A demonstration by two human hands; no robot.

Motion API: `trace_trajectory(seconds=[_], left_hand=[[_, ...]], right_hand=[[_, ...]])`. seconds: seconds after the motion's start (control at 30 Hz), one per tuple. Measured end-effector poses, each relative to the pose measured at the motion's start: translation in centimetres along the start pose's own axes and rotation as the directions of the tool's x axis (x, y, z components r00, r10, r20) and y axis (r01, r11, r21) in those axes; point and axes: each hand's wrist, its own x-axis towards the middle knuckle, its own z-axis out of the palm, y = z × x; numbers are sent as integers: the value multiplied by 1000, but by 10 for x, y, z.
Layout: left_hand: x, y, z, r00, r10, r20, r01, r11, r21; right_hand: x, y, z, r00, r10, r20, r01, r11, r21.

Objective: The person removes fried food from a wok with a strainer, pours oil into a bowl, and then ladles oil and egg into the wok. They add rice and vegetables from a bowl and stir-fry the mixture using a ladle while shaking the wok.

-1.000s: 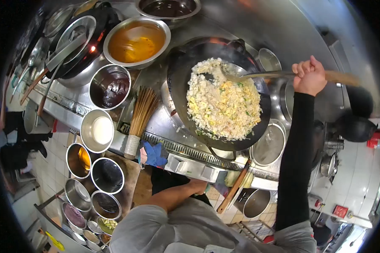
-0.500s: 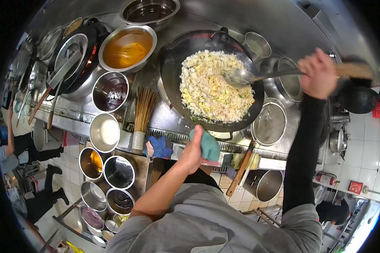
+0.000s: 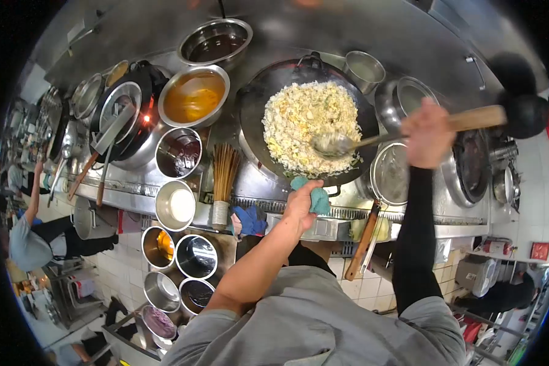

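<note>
Near: left hand [image 3: 302, 206] closed around teal cloth [image 3: 317, 198] at near rim of wok [image 3: 253, 113]; cloth best kept between palm and hot metal. Farther: right hand [image 3: 428, 134] clenched on wooden handle of ladle [image 3: 372, 139]; bowl in fried rice [image 3: 305, 116], probably best swept shallow so grains stay inside

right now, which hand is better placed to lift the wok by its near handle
Left. The left hand holds a cloth at the wok's near edge; the right hand grips the ladle in the rice.
</note>
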Motion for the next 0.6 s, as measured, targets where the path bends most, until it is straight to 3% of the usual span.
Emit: trace_trajectory(seconds=[0.07,0.13,0.17,0.2,0.23,0.27,0.3,0.33,0.37,0.4,0.43,0.47,0.5,0.53,0.6], left_hand=[[8,-4,-3,997,15,72,-16,1000,10],[18,-7,-14,997,41,67,-46,997,67],[35,-16,-39,970,101,222,-115,992,50],[10,-17,-49,989,32,145,-31,999,-13],[-31,-14,-48,996,-27,80,35,996,-88],[-96,-6,-30,1000,5,20,-3,994,-107],[-112,-7,-37,997,27,78,-25,999,-33],[-127,-8,-45,990,50,135,-56,998,39],[-109,-4,-55,989,-35,143,29,999,39],[-81,-1,-68,981,-122,151,118,992,36],[-51,10,-57,973,-170,158,156,983,95],[8,6,-69,973,-58,222,28,991,133],[-2,1,-63,994,13,112,-30,988,149],[-13,-1,-56,996,92,3,-91,981,172],[-24,-34,-111,993,30,117,-38,997,63]], right_hand=[[-16,68,6,975,-86,-205,96,995,37],[-22,94,3,990,-75,-120,94,982,163],[-32,84,-4,993,-82,-81,97,972,214],[-38,72,-8,995,-95,-32,100,960,261],[-65,28,5,964,2,-265,68,964,257],[-97,-1,6,970,-9,-244,64,974,217],[-129,-31,8,974,-21,-224,62,982,177],[-146,-41,-5,994,-103,43,100,992,75],[-147,-39,-3,997,-70,42,66,995,81],[-139,-22,-1,1000,-5,-16,8,979,203],[-126,-5,14,981,-10,-195,52,976,213],[-106,16,24,966,-58,-253,120,964,237],[-90,33,32,939,-80,-335,142,976,167],[-79,48,29,947,-178,-268,218,967,128],[-85,37,28,924,-321,-210,346,934,93]])
